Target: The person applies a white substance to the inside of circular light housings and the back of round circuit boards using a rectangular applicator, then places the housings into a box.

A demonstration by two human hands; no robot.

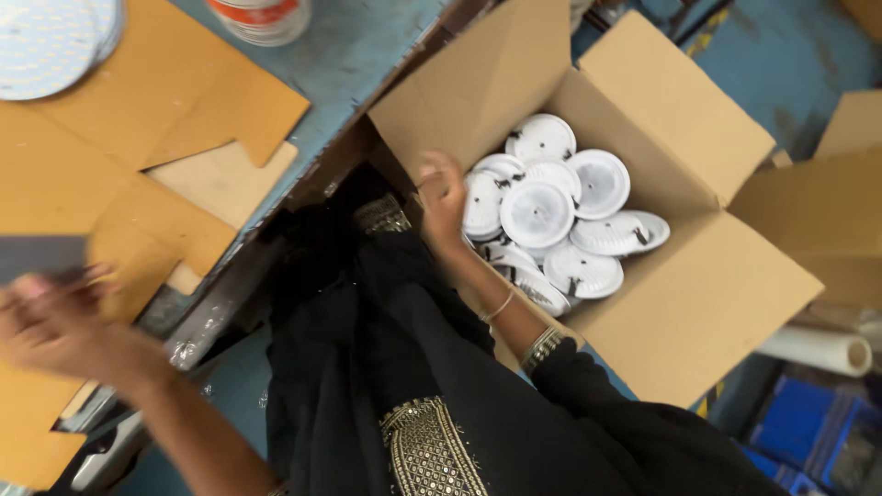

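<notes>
The open cardboard box point(698, 303) is the biggest thing here, standing on the floor beside the person's lap with all 4 flaps folded outward, so its contents can be reached from above. Next in size is the blue workbench point(358, 46), covered at the left with overlapping cardboard sheets point(156, 110), laid flat and probably serving as a work surface or padding. A pale rolled tube point(818, 349) lies on the floor past the box, with blue crates point(799, 432) below it.

Inside the box sits a loose heap of round white lamp housings point(537, 213), roughly 9 visible, most face up and overlapping, apparently tipped in rather than stacked. At the bench's top edge stands a clear round container with a red band point(265, 16); at the top left corner lie white discs dotted with small points point(46, 41).

The right hand point(443, 197) reaches over the box's near wall, fingers curled at the rim of 1 housing on the left of the heap; whether it has closed on it I cannot tell. The left hand point(64, 326) is blurred, pinching a dark grey flat sheet point(41, 257) over the cardboard.
</notes>
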